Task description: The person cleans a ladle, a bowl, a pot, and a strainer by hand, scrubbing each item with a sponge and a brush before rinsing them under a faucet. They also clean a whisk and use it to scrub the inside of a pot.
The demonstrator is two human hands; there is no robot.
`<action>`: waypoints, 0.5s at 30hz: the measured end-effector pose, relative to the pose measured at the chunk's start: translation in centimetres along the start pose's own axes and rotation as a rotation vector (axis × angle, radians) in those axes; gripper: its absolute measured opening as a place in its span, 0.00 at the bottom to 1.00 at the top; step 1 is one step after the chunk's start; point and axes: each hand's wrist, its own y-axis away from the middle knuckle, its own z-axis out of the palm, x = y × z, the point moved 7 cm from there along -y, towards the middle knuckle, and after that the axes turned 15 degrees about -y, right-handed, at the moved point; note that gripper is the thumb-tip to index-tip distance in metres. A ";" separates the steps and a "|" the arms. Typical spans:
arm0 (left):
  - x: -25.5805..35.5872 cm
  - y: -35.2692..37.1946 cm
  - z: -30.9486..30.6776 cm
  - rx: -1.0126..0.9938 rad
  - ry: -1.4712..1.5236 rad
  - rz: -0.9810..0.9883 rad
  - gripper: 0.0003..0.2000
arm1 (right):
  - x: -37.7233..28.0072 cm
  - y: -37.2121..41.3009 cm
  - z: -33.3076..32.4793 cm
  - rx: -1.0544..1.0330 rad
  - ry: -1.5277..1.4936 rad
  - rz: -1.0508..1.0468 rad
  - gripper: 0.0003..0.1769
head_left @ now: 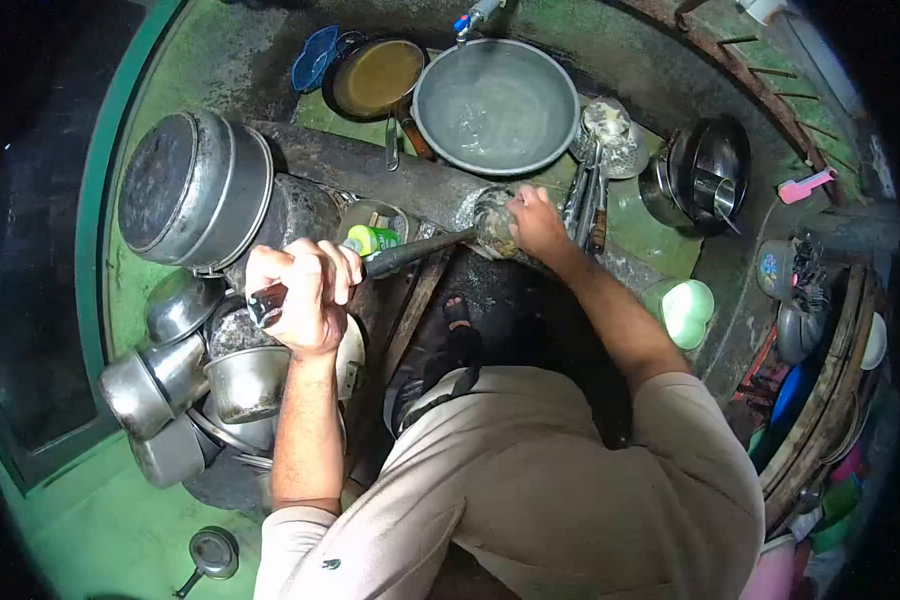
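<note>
My left hand (305, 290) is wrapped round the dark handle of a long utensil (410, 255). The utensil's round metal head (494, 222) rests near the stone ledge, in front of the large water basin (496, 108). My right hand (538, 225) lies against that round head, its fingers bent; whether they pinch something small there is hidden. Beside my left hand stands a green-labelled container (370, 239) in a small bowl.
A large pot (198, 190) and stacked metal pots (248, 385) stand left. Behind are a pan (378, 78) with brownish liquid and a tap (467, 27). Dark pans (710, 170), long utensils (598, 205) and a pale green bowl (685, 312) lie right.
</note>
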 end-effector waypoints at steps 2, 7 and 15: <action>-0.2 0.1 -0.4 -0.008 0.043 0.019 0.11 | 0.9 0.3 1.5 -0.180 0.067 0.062 0.19; 0.2 0.4 0.3 0.001 0.023 0.028 0.12 | 1.1 0.1 3.6 -0.358 -0.052 -0.051 0.20; 0.1 0.8 0.5 -0.023 0.020 -0.009 0.12 | 5.3 0.1 8.9 -0.191 -0.477 0.016 0.29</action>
